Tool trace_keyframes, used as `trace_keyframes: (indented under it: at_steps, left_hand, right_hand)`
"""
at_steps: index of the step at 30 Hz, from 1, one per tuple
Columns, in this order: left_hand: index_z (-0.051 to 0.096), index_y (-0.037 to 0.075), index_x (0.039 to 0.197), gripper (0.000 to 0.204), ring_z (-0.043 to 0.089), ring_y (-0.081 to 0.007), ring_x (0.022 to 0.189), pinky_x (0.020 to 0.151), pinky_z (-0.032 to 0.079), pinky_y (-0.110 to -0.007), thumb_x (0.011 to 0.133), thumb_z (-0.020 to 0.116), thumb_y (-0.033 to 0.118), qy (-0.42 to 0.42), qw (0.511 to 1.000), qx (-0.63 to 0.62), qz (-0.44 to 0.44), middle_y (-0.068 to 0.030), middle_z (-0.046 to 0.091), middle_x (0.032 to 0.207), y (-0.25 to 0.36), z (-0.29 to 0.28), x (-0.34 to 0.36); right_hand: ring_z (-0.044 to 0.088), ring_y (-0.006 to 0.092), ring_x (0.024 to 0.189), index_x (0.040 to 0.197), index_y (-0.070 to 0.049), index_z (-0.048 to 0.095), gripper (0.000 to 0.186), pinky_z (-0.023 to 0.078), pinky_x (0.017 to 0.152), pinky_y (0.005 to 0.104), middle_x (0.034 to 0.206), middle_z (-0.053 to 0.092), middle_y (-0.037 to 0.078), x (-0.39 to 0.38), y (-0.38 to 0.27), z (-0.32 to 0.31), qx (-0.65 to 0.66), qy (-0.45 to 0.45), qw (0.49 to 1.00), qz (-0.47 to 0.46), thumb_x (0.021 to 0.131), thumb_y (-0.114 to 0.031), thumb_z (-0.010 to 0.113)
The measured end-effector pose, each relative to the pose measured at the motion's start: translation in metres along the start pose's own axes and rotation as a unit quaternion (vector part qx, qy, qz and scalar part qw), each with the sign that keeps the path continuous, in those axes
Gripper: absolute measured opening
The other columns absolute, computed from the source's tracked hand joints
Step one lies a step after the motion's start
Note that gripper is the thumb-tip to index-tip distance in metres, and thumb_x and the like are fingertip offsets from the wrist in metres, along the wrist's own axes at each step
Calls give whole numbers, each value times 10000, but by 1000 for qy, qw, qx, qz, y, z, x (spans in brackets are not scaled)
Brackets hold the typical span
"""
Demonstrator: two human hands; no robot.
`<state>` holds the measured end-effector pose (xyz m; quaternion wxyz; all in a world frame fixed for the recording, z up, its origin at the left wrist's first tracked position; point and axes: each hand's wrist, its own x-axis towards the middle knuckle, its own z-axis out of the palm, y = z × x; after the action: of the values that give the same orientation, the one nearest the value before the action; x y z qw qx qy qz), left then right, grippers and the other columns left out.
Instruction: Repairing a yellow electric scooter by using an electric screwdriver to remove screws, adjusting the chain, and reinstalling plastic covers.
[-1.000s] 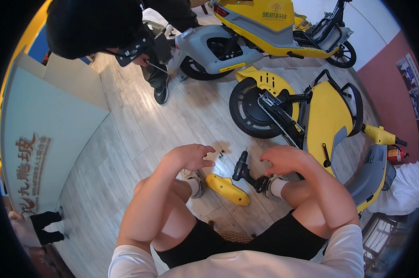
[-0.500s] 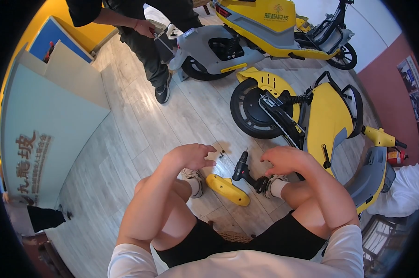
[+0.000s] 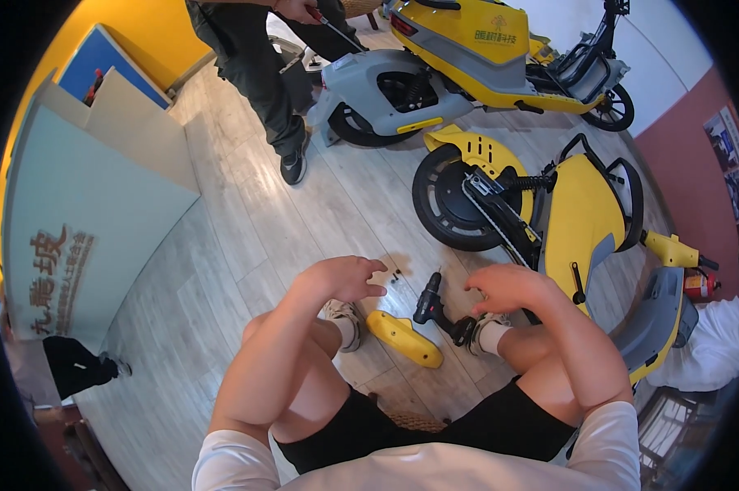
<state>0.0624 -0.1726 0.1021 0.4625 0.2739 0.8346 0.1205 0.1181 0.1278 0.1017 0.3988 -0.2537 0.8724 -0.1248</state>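
Note:
My forearms rest over my knees. My left hand (image 3: 355,278) hangs open in the air, nearest some small black screws (image 3: 395,275) on the floor. My right hand (image 3: 498,288) is also open and empty, above my right shoe. Between my feet lie a black cordless drill (image 3: 431,301) and, below it to the left, an oblong yellow plastic part (image 3: 404,339) with holes. A yellow scooter (image 3: 580,209) with its rear wheel (image 3: 455,196) and chain exposed is just beyond my right hand.
A second scooter (image 3: 459,49) stands behind. A person (image 3: 267,82) beside it holds a long red-handled tool (image 3: 330,26). A pale counter (image 3: 99,196) curves along the left, another person (image 3: 75,367) at the lower left. A white bag (image 3: 705,344) and red extinguisher (image 3: 696,285) sit at right.
The co-worker beside the rear scooter has straightened and shifted right, the head leaving view and the tool hand rising. The person at lower left has moved. My hands hold the same pose.

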Motion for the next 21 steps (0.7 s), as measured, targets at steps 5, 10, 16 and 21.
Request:
trace_keyframes:
  at_steps: [5, 10, 16, 21]
  left_hand:
    - [425, 86, 1364, 609, 553, -346, 1122, 965, 427, -399, 893, 540, 454, 1, 1000, 1, -1, -202, 557, 1245, -3, 1, 1]
    - [431, 77, 1357, 608, 561, -345, 1110, 962, 430, -400, 894, 533, 458, 6, 1000, 9, 5, -201, 569, 1228, -6, 3, 3]
    - [435, 76, 1354, 609, 569, -343, 1099, 962, 430, -400, 894, 531, 464, 6, 1000, 13, 4, -197, 571, 1228, -4, 3, 2]
    - [432, 80, 1357, 609, 560, -342, 1113, 968, 427, -401, 895, 529, 465, 3, 1000, 14, 3, -197, 565, 1236, -3, 2, 2]
  right_hand:
    - [588, 338, 1007, 1187, -43, 574, 502, 462, 852, 427, 1043, 629, 164, 0, 0, -1, 0, -13, 1000, 6, 788, -328, 683]
    - [588, 335, 1008, 1186, -44, 575, 498, 463, 852, 423, 1046, 628, 161, 0, 1, 1, -5, -3, 1000, 1, 786, -319, 688]
    - [588, 334, 1003, 1187, -46, 574, 496, 462, 855, 422, 1046, 626, 158, -1, -1, 1, -5, -5, 1000, 3, 786, -314, 688]
    - [586, 334, 1005, 1184, -48, 576, 490, 460, 858, 423, 1045, 625, 158, -2, 0, 1, -4, -4, 1000, 2, 788, -314, 686]
